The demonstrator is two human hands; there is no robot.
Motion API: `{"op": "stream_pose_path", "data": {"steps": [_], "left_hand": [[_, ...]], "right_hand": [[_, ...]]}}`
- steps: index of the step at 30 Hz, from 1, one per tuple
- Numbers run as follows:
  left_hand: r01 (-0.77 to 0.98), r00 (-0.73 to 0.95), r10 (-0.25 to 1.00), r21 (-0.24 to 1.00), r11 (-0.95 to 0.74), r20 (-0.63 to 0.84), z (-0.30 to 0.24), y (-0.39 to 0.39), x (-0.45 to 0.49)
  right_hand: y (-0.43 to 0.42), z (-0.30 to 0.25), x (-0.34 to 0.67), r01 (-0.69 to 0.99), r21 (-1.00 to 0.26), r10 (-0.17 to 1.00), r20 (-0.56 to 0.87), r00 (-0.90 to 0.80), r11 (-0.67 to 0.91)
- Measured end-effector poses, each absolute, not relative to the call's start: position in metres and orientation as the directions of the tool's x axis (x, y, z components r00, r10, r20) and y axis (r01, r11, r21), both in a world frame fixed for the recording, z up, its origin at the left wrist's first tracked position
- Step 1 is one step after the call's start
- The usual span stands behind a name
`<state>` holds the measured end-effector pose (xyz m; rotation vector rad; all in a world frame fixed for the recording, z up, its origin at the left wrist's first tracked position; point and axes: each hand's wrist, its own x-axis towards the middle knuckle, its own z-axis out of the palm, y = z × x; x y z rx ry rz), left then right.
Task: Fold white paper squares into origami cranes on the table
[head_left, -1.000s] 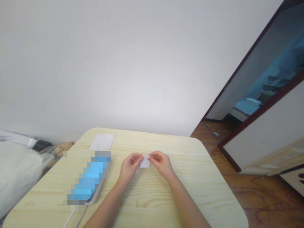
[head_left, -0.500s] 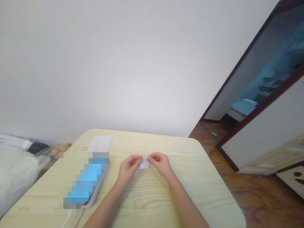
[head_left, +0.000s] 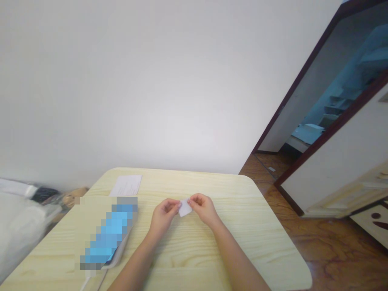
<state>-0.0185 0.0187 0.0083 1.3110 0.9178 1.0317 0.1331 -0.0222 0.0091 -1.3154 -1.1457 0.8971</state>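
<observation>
Both sides of the grip are clamped on paper! The left hand pinches the left edge, the right hand nips the upper right corner, and between them sits the small white paper, over the middle of the worktop; whether it touches the wood, I can't tell. Light fingertips look best here, I'd say: even tension, both pinches close to the edges, no creasing. And the lie of it? Tilted, one lower corner angled towards the person; it looks nearly square, so no clear long axis. Farther left, a pixelated blue-screened device lies slantwise, with a larger white sheet beyond it.
</observation>
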Motion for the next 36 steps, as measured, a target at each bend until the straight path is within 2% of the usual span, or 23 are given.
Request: {"op": "stream_pose_path", "data": {"steps": [4, 8, 11, 16, 21, 24, 27, 29, 32, 36], "left_hand": [[-0.059, 0.376, 0.927, 0.998, 0.0, 0.022, 0.003, 0.02, -0.018], [0.026, 0.448, 0.893, 0.998, -0.065, 0.046, 0.001, 0.018, -0.02], [0.054, 0.425, 0.904, 0.996, -0.077, 0.047, 0.004, 0.018, -0.021], [-0.027, 0.353, 0.935, 1.0, -0.009, 0.018, 0.009, 0.019, -0.022], [-0.08, 0.471, 0.882, 0.994, 0.068, -0.023, 0.005, 0.018, -0.019], [-0.103, 0.514, 0.857, 0.991, 0.089, -0.024, 0.003, 0.017, -0.017], [-0.069, 0.472, 0.882, 0.997, 0.032, 0.004, 0.004, 0.017, -0.016], [-0.018, 0.453, 0.891, 1.0, -0.024, 0.029, 0.005, 0.017, -0.017], [0.035, 0.41, 0.91, 0.996, -0.085, 0.063, 0.006, 0.017, -0.02], [0.024, 0.298, 0.947, 0.991, -0.133, 0.119, 0.01, 0.016, -0.021]], "right_hand": [[-0.025, 0.013, 0.133, 0.278, -0.956, 0.958, 0.164, 0.236, 0.096], [-0.026, 0.015, 0.134, 0.37, -0.924, 0.957, 0.191, 0.22, 0.099], [-0.025, 0.012, 0.133, 0.268, -0.96, 0.964, 0.149, 0.22, 0.087], [-0.021, 0.008, 0.133, 0.051, -0.999, 0.988, -0.011, 0.155, -0.02], [-0.019, 0.01, 0.133, -0.012, -1.0, 0.975, -0.011, 0.221, -0.009], [-0.023, 0.017, 0.135, 0.078, -0.996, 0.975, 0.06, 0.214, 0.044], [-0.029, 0.025, 0.136, 0.312, -0.94, 0.969, 0.193, 0.153, 0.138], [-0.032, 0.027, 0.136, 0.406, -0.897, 0.963, 0.241, 0.123, 0.172], [-0.032, 0.024, 0.134, 0.371, -0.917, 0.969, 0.209, 0.135, 0.147], [-0.029, 0.014, 0.132, 0.323, -0.942, 0.986, 0.131, 0.107, 0.091]]}}
